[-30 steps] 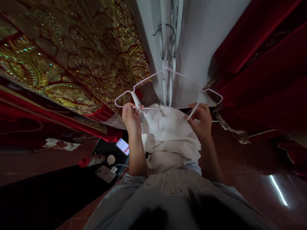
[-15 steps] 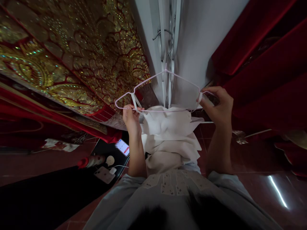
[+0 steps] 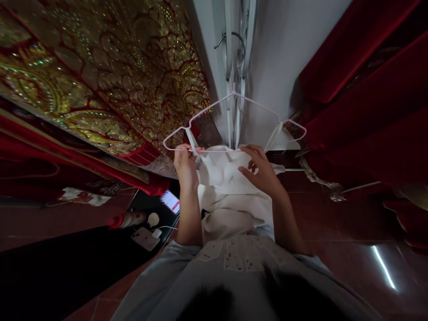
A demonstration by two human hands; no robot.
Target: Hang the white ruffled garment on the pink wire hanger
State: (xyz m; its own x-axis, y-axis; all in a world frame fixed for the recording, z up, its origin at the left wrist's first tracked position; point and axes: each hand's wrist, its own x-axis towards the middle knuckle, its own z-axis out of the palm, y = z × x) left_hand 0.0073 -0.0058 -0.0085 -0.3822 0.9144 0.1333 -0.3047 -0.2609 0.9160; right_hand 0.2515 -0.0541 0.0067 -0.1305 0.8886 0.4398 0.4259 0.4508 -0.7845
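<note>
A pale pink clothes hanger with a metal hook is held in front of me. White straps loop over its notches on both sides, and a white garment hangs below them. My left hand is closed on the hanger's lower bar near its left end, beside the left strap. My right hand is over the garment's top, just under the middle of the bar. Its thumb and fingers are apart, with the fingertips close to the bar; whether they touch it I cannot tell.
Gold sequined red garments hang at the left, dark red cloth at the right. White metal rails stand ahead. On a black surface at lower left are a lit phone, another phone, a white plug and a red-capped bottle.
My right hand has let go of the right strap at the hanger's right notch and moved left and down to the middle of the garment. My left hand keeps its grip.
</note>
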